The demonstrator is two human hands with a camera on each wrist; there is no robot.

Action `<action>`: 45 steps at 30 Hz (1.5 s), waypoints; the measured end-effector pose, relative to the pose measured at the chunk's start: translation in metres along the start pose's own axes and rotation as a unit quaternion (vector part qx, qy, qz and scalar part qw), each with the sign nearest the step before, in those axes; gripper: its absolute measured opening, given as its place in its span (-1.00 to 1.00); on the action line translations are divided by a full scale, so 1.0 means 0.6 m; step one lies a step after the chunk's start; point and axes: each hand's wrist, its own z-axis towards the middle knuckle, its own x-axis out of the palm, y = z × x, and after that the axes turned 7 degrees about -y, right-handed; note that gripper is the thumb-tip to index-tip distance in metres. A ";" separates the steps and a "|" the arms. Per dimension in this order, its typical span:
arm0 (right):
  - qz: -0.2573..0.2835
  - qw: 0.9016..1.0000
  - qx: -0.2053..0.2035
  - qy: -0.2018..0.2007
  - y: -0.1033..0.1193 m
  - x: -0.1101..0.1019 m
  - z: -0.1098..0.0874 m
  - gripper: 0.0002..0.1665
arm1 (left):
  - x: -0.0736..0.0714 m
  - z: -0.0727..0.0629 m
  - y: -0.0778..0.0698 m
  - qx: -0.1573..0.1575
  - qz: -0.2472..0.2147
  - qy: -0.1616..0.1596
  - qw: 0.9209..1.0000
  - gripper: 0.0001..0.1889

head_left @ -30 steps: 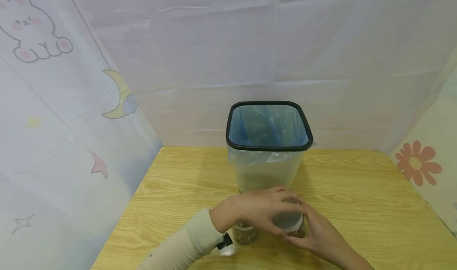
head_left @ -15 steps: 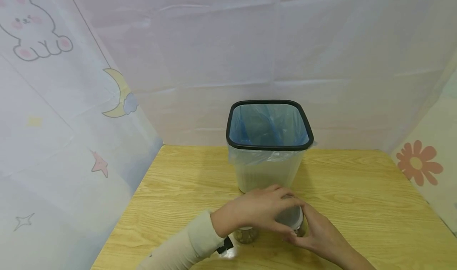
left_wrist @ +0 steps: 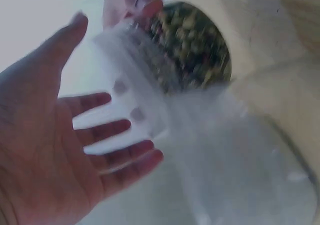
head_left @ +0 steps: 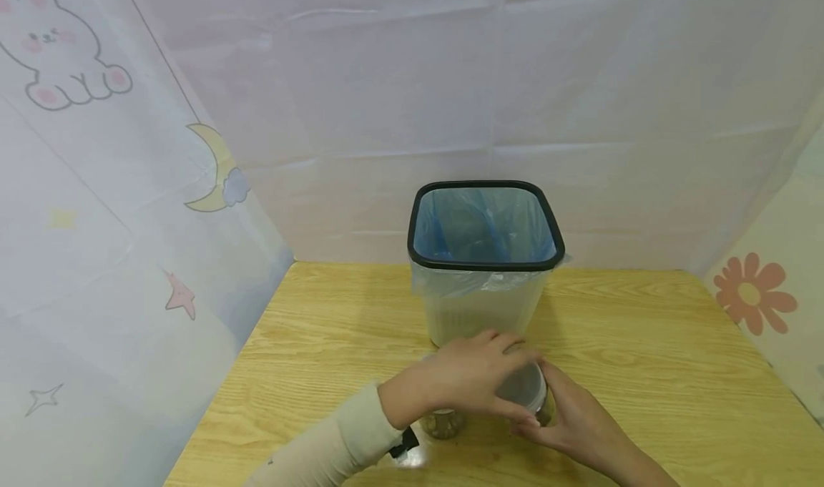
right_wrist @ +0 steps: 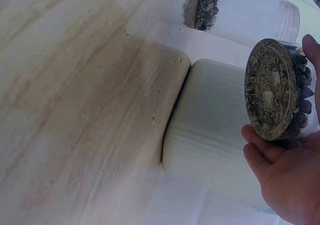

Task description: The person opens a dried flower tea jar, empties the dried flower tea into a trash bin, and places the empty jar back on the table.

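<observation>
Jar (head_left: 443,425) with dried contents rests on the near counter (head_left: 611,330); beside it, the right hand (head_left: 576,422) grips a second jar (right_wrist: 271,92) aloft, the left hand (head_left: 466,380) spread loosely about its lid (head_left: 524,388), seemingly not yet off. Behind, the bin (head_left: 486,312) is already lined.

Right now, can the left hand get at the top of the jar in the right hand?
Probably yes: the left hand arches over the jar, with nothing visible blocking its top.

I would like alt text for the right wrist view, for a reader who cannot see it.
A clear jar with brown-green bits at its base is held in a right-hand grip; behind are a white bin and another jar.
</observation>
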 end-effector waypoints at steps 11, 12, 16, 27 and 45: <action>-0.006 1.000 0.009 0.001 0.002 0.001 0.003 0.28 | -0.028 0.004 0.038 0.095 -0.041 0.033 0.994 0.02; -0.004 1.000 0.014 0.003 0.002 0.001 0.002 0.31 | -0.028 0.005 0.038 0.100 -0.045 0.036 0.993 0.01; 0.006 0.999 0.036 0.016 0.004 0.001 0.001 0.30 | -0.026 0.009 0.035 0.118 -0.063 0.055 0.989 -0.03; 0.002 0.999 0.032 0.005 0.004 0.003 -0.001 0.28 | -0.013 0.012 0.034 0.122 -0.105 0.080 0.984 -0.11; -0.002 0.999 0.031 0.008 0.003 0.006 0.001 0.20 | -0.008 0.007 0.018 0.037 -0.028 0.050 0.998 -0.14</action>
